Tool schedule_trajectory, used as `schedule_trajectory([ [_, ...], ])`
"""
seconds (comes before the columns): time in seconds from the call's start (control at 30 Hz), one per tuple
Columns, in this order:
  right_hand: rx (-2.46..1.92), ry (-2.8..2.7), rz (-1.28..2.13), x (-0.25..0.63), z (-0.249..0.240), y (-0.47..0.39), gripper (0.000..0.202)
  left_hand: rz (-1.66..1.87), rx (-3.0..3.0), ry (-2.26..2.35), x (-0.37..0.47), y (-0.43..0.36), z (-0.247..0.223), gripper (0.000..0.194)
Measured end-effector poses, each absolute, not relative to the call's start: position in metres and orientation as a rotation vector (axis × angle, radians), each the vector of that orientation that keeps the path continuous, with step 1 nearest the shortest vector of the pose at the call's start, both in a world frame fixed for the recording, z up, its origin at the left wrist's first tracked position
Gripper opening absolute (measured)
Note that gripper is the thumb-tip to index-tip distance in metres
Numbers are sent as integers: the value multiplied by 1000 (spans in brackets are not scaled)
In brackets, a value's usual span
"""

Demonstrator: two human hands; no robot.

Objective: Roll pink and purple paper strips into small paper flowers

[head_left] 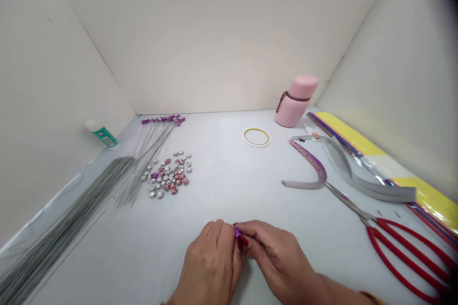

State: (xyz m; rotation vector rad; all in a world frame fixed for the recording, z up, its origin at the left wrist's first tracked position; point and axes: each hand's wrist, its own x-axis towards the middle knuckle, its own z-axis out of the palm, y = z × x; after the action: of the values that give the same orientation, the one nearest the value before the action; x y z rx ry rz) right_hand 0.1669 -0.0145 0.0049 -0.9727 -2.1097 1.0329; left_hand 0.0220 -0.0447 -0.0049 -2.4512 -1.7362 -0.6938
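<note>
At the front of the white table, my left hand (213, 259) and my right hand (277, 255) meet with fingers pinched together. Between their fingertips is a small, shiny purple folded paper piece (237, 232), mostly hidden by the fingers; its exact shape cannot be made out. Left of centre lies a loose cluster of little folded paper stars (168, 178), silver and pink with a purple one. Strips of paper, one pink-purple (311, 162) and a bundle of grey ones (375, 190), curl on the right side.
Long grey wires (78, 214) lie at left, with purple-tipped stems (162, 119) behind. A green-and-white glue bottle (103, 136) is by the left wall. A tape ring (256, 137), a pink flask (295, 102), red-handled scissors (404, 248) and coloured paper packs (386, 157) occupy the right half.
</note>
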Motion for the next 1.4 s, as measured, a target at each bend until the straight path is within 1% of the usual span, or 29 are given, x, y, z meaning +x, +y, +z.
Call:
schedule_trajectory([
  [0.13, -1008, -2135, 896, 164, -1, -16, 26, -688, -2469, -1802, 24, -42, -3, 16],
  [0.2, -1029, -2100, 951, 163, -2, -15, 25, -703, -2486, -1849, 23, -41, 0, 16],
  [0.27, -1027, -2022, 1084, 164, 0, -13, 24, -734, -2502, -1855, 22, -42, 3, 16],
  [0.37, -982, -1960, 1194, 167, 4, -10, 27, -781, -2510, -1813, 19, -43, 5, 17],
  [0.53, -864, -2011, 1150, 170, 6, -7, 27, -822, -2558, -1779, 15, -45, 4, 16],
  [0.77, -846, -2022, 1095, 171, 6, -1, 25, -846, -2653, -1883, 12, -45, 2, 16],
  [1.1, -883, -1907, 1142, 170, 7, 0, 20, -1059, -2738, -2001, 10, -45, 5, 16],
  [1.2, -898, -1910, 1150, 170, 7, 0, 20, -1029, -2768, -2010, 11, -46, 7, 17],
  [1.4, -912, -1923, 1186, 169, 9, -1, 19, -905, -2725, -1910, 13, -45, 5, 13],
])
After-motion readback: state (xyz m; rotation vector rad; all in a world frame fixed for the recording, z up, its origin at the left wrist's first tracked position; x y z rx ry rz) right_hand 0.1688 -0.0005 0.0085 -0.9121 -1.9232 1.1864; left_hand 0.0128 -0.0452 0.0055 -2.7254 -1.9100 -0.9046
